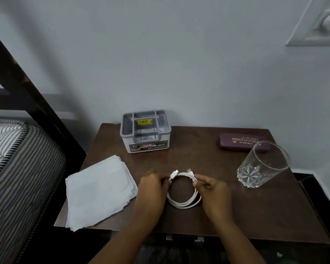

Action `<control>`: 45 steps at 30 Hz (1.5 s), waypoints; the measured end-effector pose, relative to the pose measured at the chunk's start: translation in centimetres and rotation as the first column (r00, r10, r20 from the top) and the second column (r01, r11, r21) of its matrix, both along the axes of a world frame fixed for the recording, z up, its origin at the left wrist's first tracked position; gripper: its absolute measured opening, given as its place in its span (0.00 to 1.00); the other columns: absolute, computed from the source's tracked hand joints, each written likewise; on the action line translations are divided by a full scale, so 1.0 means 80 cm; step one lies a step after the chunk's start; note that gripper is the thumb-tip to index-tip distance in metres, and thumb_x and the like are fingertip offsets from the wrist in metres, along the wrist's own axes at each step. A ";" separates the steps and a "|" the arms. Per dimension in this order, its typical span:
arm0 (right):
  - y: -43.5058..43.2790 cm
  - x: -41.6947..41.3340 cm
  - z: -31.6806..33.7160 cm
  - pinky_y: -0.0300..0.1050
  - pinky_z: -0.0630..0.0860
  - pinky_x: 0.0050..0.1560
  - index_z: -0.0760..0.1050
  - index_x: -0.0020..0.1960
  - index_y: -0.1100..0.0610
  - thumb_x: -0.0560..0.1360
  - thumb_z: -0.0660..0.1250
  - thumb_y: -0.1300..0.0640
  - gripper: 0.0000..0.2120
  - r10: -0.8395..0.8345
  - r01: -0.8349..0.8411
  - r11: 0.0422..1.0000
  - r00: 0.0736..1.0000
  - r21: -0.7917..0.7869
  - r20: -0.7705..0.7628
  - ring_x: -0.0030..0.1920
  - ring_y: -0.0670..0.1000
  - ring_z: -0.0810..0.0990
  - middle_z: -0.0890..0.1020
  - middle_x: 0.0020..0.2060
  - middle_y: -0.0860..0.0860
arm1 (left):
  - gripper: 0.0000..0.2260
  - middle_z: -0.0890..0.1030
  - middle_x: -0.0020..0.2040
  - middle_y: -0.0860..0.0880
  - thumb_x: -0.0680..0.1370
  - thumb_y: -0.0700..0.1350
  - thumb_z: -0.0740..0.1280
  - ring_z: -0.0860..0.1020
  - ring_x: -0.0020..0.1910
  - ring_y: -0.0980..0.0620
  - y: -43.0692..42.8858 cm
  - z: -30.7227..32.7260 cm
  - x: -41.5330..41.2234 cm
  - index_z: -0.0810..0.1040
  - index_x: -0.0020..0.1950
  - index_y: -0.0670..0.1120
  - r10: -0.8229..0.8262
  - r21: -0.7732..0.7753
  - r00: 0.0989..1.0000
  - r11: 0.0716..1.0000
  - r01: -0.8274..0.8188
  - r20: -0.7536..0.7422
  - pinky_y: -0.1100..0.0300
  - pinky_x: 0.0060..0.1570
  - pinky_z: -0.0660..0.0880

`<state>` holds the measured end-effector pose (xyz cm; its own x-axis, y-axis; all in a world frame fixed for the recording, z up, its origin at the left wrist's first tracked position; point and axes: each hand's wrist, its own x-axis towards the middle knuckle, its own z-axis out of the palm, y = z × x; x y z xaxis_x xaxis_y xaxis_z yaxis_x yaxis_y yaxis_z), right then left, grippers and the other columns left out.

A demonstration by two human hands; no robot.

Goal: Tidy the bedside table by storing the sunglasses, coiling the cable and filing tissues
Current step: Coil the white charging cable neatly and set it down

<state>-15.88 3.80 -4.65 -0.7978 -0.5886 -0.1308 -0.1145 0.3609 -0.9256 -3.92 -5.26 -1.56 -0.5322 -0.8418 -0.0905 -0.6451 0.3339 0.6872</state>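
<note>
A white cable (183,203) lies wound into a round coil on the brown bedside table (227,210), its two plug ends sticking out at the top. My left hand (152,189) pinches the coil's upper left side. My right hand (211,191) pinches its upper right side. A stack of white tissues (97,189) lies at the table's left front, overhanging the edge a little. A shut purple glasses case (242,142) lies at the back right. No sunglasses are in sight.
A grey plastic organiser box (145,130) with open compartments stands at the back middle against the wall. An empty clear glass (261,166) stands at the right, in front of the case. A striped mattress (17,168) and dark bed frame sit to the left.
</note>
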 end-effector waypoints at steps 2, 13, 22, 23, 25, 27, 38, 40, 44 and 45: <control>0.002 0.004 -0.003 0.21 0.71 0.39 0.82 0.52 0.57 0.71 0.70 0.64 0.10 0.003 -0.004 1.000 0.997 -0.010 -0.080 0.36 0.27 0.77 0.84 0.42 0.46 | 0.08 0.83 0.47 0.50 0.76 0.45 0.67 0.77 0.43 0.55 -0.001 -0.005 0.000 0.83 0.52 0.50 0.014 0.007 1.000 1.000 -0.014 0.004 0.64 0.39 0.67; 0.008 0.012 -0.014 0.39 0.74 0.44 0.82 0.52 0.57 0.70 0.71 0.65 0.11 -0.054 0.052 0.999 0.947 -0.016 -0.316 0.39 0.50 0.79 0.78 0.39 0.49 | 0.14 0.85 0.40 0.57 0.72 0.43 0.71 0.76 0.40 0.62 0.000 -0.007 -0.011 0.81 0.56 0.55 0.168 0.080 0.981 0.984 -0.160 -0.094 0.79 0.36 0.66; 0.041 0.010 -0.013 0.35 0.76 0.44 0.78 0.48 0.48 0.69 0.73 0.61 0.11 -0.232 0.207 0.955 0.968 -0.213 -0.099 0.43 0.46 0.81 0.81 0.43 0.51 | 0.17 0.81 0.50 0.54 0.71 0.46 0.73 0.79 0.46 0.59 0.005 -0.014 0.007 0.78 0.60 0.52 0.202 0.072 0.957 0.979 -0.190 -0.207 0.64 0.49 0.75; 0.051 0.006 -0.014 0.37 0.77 0.45 0.76 0.46 0.47 0.68 0.74 0.60 0.12 -0.305 0.283 0.930 0.950 -0.234 -0.065 0.44 0.49 0.81 0.80 0.44 0.54 | 0.16 0.79 0.51 0.55 0.71 0.47 0.72 0.79 0.49 0.57 0.007 -0.014 0.012 0.78 0.59 0.52 0.182 0.007 0.960 0.983 -0.185 -0.211 0.61 0.51 0.75; 0.069 -0.008 -0.014 0.45 0.78 0.49 0.71 0.47 0.50 0.65 0.76 0.61 0.17 -0.449 0.433 0.871 0.893 -0.230 -0.019 0.46 0.56 0.78 0.77 0.50 0.59 | 0.14 0.76 0.52 0.56 0.73 0.45 0.71 0.76 0.53 0.55 0.012 -0.008 0.013 0.78 0.58 0.54 0.094 -0.142 0.964 0.981 -0.132 -0.249 0.64 0.54 0.72; 0.081 -0.026 -0.012 0.54 0.76 0.56 0.68 0.54 0.57 0.61 0.78 0.59 0.27 -0.537 0.524 0.837 0.842 -0.160 -0.051 0.51 0.56 0.75 0.71 0.57 0.60 | 0.14 0.76 0.54 0.57 0.74 0.44 0.70 0.72 0.55 0.58 0.017 0.001 -0.003 0.77 0.58 0.54 -0.066 -0.277 0.965 0.961 -0.007 -0.254 0.69 0.56 0.66; 0.086 -0.100 -0.011 0.49 0.70 0.65 0.61 0.69 0.53 0.58 0.80 0.60 0.45 -0.319 0.304 0.935 0.946 -0.182 -0.060 0.63 0.48 0.73 0.73 0.65 0.51 | 0.36 0.62 0.75 0.48 0.71 0.47 0.72 0.62 0.73 0.49 -0.022 -0.004 -0.198 0.58 0.75 0.48 -0.454 -0.208 0.890 0.868 0.451 0.032 0.54 0.72 0.61; 0.086 -0.106 -0.012 0.44 0.72 0.59 0.68 0.64 0.51 0.59 0.80 0.60 0.37 -0.320 0.304 0.933 0.945 -0.195 -0.060 0.58 0.47 0.76 0.76 0.59 0.49 | 0.39 0.59 0.76 0.48 0.71 0.47 0.73 0.59 0.75 0.49 -0.027 -0.006 -0.216 0.55 0.76 0.48 -0.476 -0.168 0.879 0.864 0.475 0.037 0.52 0.74 0.58; 0.088 -0.111 -0.024 0.43 0.73 0.54 0.70 0.60 0.43 0.60 0.80 0.57 0.34 -0.330 0.314 0.927 0.943 -0.206 -0.048 0.54 0.47 0.78 0.79 0.55 0.47 | 0.40 0.58 0.76 0.49 0.70 0.48 0.74 0.57 0.75 0.50 -0.032 -0.016 -0.238 0.56 0.76 0.48 -0.515 -0.099 0.857 0.851 0.515 0.031 0.52 0.74 0.57; 0.088 -0.112 -0.027 0.45 0.74 0.56 0.70 0.62 0.44 0.59 0.80 0.57 0.35 -0.336 0.320 0.924 0.941 -0.207 -0.046 0.55 0.48 0.78 0.79 0.57 0.48 | 0.39 0.60 0.76 0.49 0.70 0.49 0.74 0.60 0.74 0.50 -0.032 -0.020 -0.241 0.57 0.75 0.48 -0.511 -0.088 0.859 0.855 0.510 0.019 0.53 0.73 0.59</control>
